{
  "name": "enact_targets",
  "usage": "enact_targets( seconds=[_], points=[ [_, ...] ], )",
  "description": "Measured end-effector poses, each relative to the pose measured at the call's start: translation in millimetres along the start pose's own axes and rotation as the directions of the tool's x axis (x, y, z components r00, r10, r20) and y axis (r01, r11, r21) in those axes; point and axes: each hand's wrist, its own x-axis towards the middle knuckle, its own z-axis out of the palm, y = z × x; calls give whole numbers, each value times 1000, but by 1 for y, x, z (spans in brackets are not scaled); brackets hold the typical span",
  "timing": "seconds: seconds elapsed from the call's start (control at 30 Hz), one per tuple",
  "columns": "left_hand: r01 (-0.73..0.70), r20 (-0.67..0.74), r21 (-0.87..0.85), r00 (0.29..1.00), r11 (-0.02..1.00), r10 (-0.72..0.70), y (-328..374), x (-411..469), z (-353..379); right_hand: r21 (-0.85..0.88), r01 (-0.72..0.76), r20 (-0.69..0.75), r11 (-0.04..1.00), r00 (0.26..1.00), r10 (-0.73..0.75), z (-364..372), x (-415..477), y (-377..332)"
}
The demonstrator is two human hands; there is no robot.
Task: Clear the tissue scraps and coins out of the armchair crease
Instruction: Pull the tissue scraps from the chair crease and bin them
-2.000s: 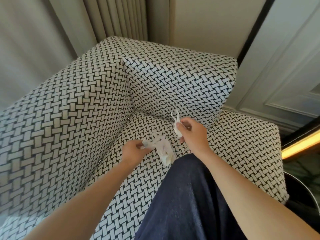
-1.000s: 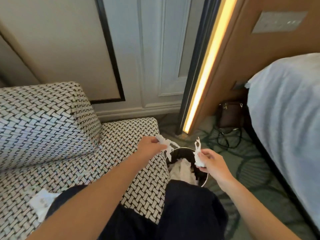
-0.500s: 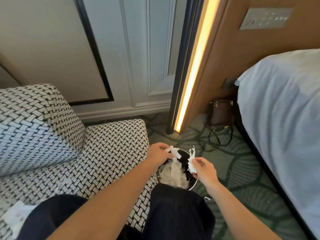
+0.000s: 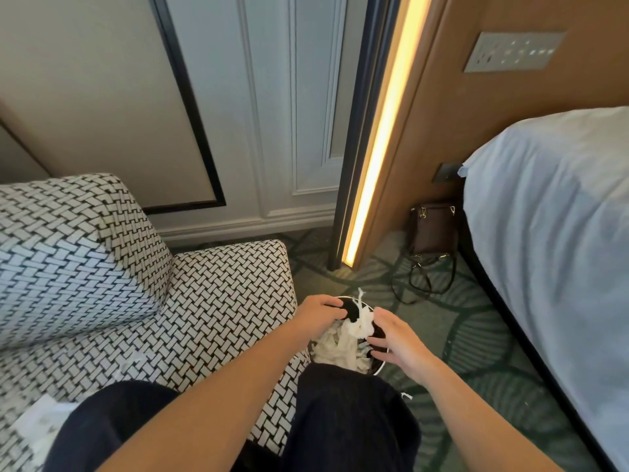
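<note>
**Me:** Far on the left, on the armchair (image 4: 218,301) seat beside my knee, one flat piece of tissue (image 4: 37,424) lies by the picture's edge. A tiny white scrap (image 4: 124,366) sits a bit further right on the seat.

**Helper:** And the hands?

**Me:** Both are over the little round bin (image 4: 376,367) on the floor, just past the seat's right end. My left hand (image 4: 321,315) is at the bin's left rim, fingers curled down. I cannot tell if it holds anything. My right hand (image 4: 396,342) is at the right rim, fingers spread wide, holding nothing.

**Helper:** Where did the tissue go?

**Me:** A long tissue strip (image 4: 360,315) hangs between the hands, over the white pile in the bin. It stands almost straight up and down, its thin tip pointing up and away from me.

**Helper:** How do we do this well?

**Me:** I think we keep both hands low over the bin's mouth so the strip lands inside. One crumb (image 4: 406,396) is already on the carpet, near the bin.

**Helper:** Any coins?

**Me:** I see none from here. The crease is out of view.
</note>
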Motion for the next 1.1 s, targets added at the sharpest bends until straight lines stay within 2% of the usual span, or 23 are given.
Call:
enact_targets(
  seconds=[0.1,0.3,0.5,0.57,0.63,0.77,0.93,1.1],
  points=[
    [-28,5,10,1000,1000,28,2,-9,-3,-18,3,49,1000,999,-2,-3,-5,-2],
    [-92,26,34,996,995,91,4,-40,-27,-260,104,72,960,993,-89,5,-26,-14],
    [-198,-13,44,980,979,199,-20,-92,-96,-450,245,127,859,969,-210,44,-49,-42],
    [-220,-60,25,974,975,221,-36,-113,-125,-490,299,185,819,954,-237,68,-57,-51],
    [-228,-125,-36,967,973,222,-56,-137,-158,-567,370,267,736,928,-261,97,-67,-61],
    [-232,-299,-163,938,959,176,-94,-175,-212,-634,487,409,601,871,-274,148,-85,-75],
    [-246,-513,-337,858,909,42,-168,-219,-265,-637,612,554,468,786,-273,238,-101,-84],
    [-219,-584,-497,800,840,-137,-235,-251,-287,-613,669,622,420,737,-265,322,-102,-79]
  ],
)
